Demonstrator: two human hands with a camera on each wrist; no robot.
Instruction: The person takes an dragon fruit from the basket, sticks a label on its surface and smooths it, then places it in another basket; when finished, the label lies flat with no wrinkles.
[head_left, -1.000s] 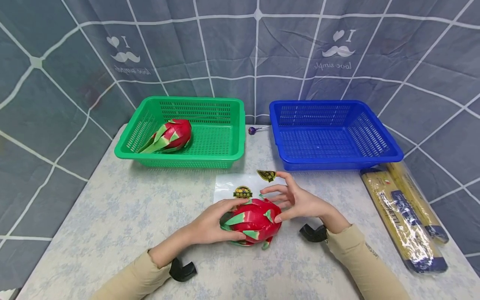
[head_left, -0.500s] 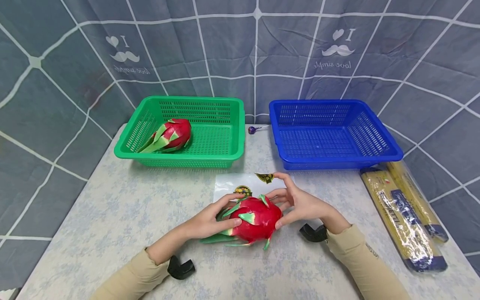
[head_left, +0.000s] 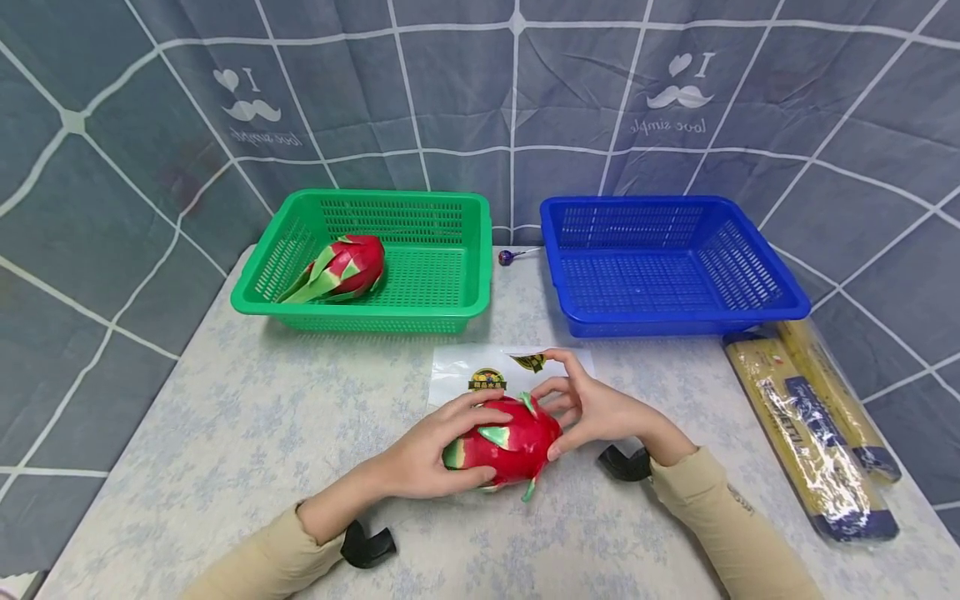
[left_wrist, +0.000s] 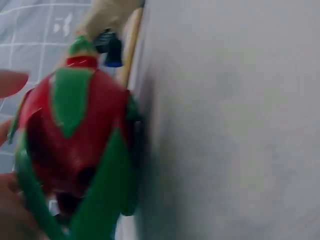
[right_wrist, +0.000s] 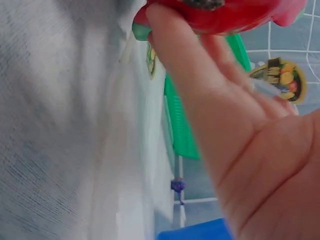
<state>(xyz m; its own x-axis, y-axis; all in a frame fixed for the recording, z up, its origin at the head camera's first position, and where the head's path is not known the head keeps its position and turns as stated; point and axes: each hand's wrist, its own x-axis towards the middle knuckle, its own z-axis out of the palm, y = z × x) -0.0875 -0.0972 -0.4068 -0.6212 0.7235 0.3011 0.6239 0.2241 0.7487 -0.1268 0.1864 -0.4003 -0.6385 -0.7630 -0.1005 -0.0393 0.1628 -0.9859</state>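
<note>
A red dragon fruit (head_left: 517,442) with green-tipped scales lies on its side between both hands, at the front middle of the table. My left hand (head_left: 427,454) grips its left end, fingers over the top and thumb on the near side. On the other end, my right hand (head_left: 600,408) holds the fruit with the thumb and lower fingers. A black and gold sticker (head_left: 529,362) clings to the raised right index fingertip; the right wrist view shows its printed fruit. Behind the dragon fruit lies a white sticker sheet (head_left: 450,379), bearing another round-topped sticker (head_left: 487,380).
A green basket (head_left: 367,310) with another dragon fruit (head_left: 352,265) stands at the back left. To its right are a lollipop (head_left: 507,257) and a blue basket (head_left: 682,318). Two packs of spaghetti (head_left: 802,433) lie along the right side.
The dragon fruit has turned between the hands. My left hand has shifted its hold and now reaches further over the fruit. My right hand stays nearly in place, with the sticker on its fingertip.
</note>
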